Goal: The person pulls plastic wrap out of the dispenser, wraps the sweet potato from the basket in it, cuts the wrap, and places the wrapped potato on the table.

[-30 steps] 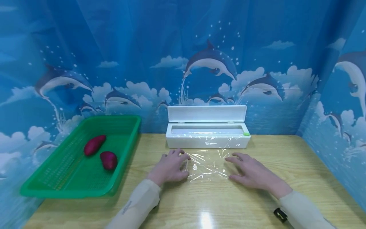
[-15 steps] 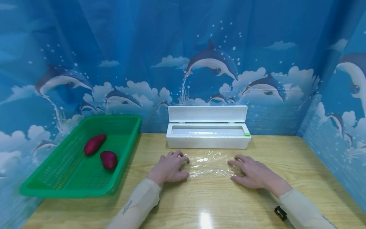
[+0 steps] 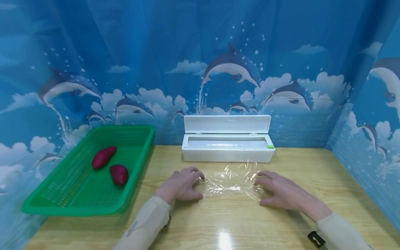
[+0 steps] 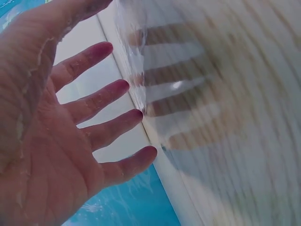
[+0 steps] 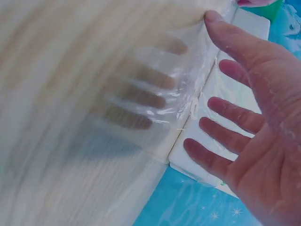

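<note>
A sheet of clear plastic wrap (image 3: 229,184) lies creased and shiny on the table, in front of a white wrap box (image 3: 228,154) whose lid is up. At its left edge is my left hand (image 3: 184,185), fingers spread and fingertips close to the film. The left wrist view shows that palm (image 4: 61,155) with nothing gripped in it. My right hand (image 3: 282,191) is at the film's right edge, fingers apart and slightly bent. In the right wrist view, the right thumb (image 5: 235,37) meets or nearly meets the film; which one, I cannot tell.
On the left stands a green basket (image 3: 137,184) holding two purple sweet potatoes, one (image 3: 103,158) behind the other (image 3: 118,174). A green slider (image 3: 270,147) sits at the box's right end. Behind the wooden table (image 3: 250,229) hangs a blue dolphin-print curtain (image 3: 175,41).
My hands have moved slightly apart, the right one further right and a little nearer to me. The wrap's creases have shifted between them. Basket and box stay put.
</note>
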A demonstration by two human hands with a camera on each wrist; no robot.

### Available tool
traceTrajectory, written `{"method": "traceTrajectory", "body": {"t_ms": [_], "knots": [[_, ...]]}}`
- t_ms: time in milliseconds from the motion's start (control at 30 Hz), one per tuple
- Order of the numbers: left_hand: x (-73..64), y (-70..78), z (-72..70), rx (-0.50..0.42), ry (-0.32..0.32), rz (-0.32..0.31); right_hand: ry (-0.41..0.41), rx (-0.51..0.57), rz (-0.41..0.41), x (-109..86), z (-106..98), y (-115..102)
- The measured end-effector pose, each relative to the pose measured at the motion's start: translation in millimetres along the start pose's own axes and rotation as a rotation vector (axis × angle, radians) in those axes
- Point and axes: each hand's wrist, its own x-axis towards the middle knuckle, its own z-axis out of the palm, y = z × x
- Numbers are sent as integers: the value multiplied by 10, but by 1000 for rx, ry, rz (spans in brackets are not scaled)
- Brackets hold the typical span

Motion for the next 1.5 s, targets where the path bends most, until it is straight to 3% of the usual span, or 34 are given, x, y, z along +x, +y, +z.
{"method": "traceTrajectory", "body": {"t_ms": [300,600,967,1100,1200,1367,1500], "knots": [[-25,-24,-4,-26,-13,1,15,-36,-103,-54,14,-89],[-5,-40,-15,-29,-46,-17,17,17,-115,-63,90,-105],[-7,-55,-27,-38,-58,-21,-10,97,-81,-88,74,-52],[-19,-54,-33,-39,-63,-17,48,131,-37,-53,53,-11],[-40,-35,-54,-49,-60,-15,114,95,-10,3,49,29],[-100,59,-179,-27,-20,11,165,13,-8,103,50,81],[-195,205,-441,25,15,56,99,-2,-3,131,36,113]]}}
